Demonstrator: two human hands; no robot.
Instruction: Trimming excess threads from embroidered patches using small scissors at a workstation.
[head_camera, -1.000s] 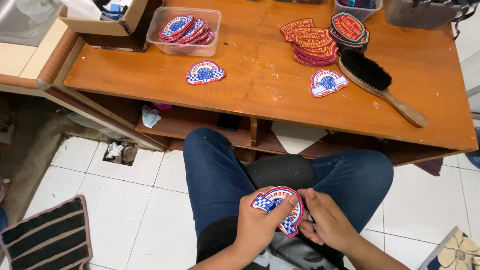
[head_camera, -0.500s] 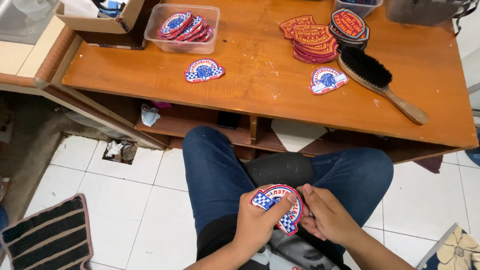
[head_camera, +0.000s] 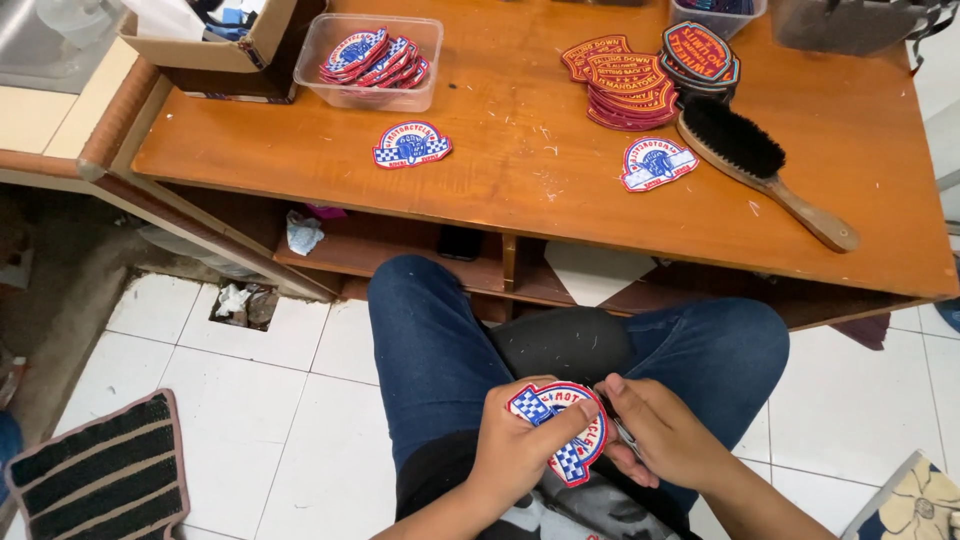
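- Over the lap, near edge of view: left hand (head_camera: 520, 450) holds a round embroidered patch (head_camera: 562, 428), red-rimmed with blue-and-white checker bands; thumb lies across its face, fingers curled behind it.
- Right hand (head_camera: 668, 438) sits just beside the patch's right edge, fingers closed around a small metal tool (head_camera: 622, 432); only a thin silver part shows, so its kind cannot be told. Tool tip meets the patch rim.
- Both hands hover above blue-jeaned knees (head_camera: 440, 340), well apart from the desk.
- Desk (head_camera: 520, 180), far side of the knees: orange-brown wood, flecked with pale thread scraps.
- Far left on desk: clear plastic tub (head_camera: 415, 40) holding a pile of like patches; cardboard box (head_camera: 250, 40) just beside it, further left.
- One loose patch (head_camera: 411, 145) lies flat near the tub; another loose patch (head_camera: 658, 162) lies right of centre.
- Far right of centre: stack of red-orange patches (head_camera: 622, 85), with a darker stack (head_camera: 700, 55) touching it.
- Wooden brush (head_camera: 765, 165) with black bristles lies diagonally, just beside the right loose patch.
- Floor (head_camera: 330, 470): white tile; striped mat (head_camera: 95, 480) at near left.
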